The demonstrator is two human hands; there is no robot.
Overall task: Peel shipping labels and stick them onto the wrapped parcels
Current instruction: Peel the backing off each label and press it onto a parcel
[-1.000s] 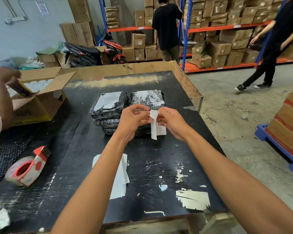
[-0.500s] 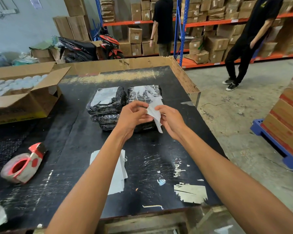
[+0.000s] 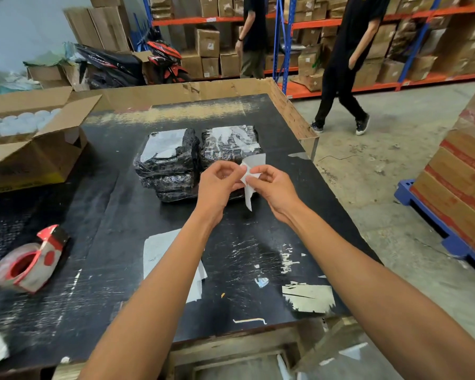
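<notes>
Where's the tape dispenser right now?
Head view: the tape dispenser lies on the left side of the black table, nearer than the open cardboard box and left of the label sheets.

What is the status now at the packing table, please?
Left hand and right hand both pinch one label, peeling. Wrapped parcels wait just behind. Nothing blocks.

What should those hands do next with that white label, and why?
Probably keep pulling the label off its backing, then press it onto the right parcel just behind. Both the left hand and right hand pinch the paper, which is only partly split, and it hangs above the table, touching no parcel.
</notes>
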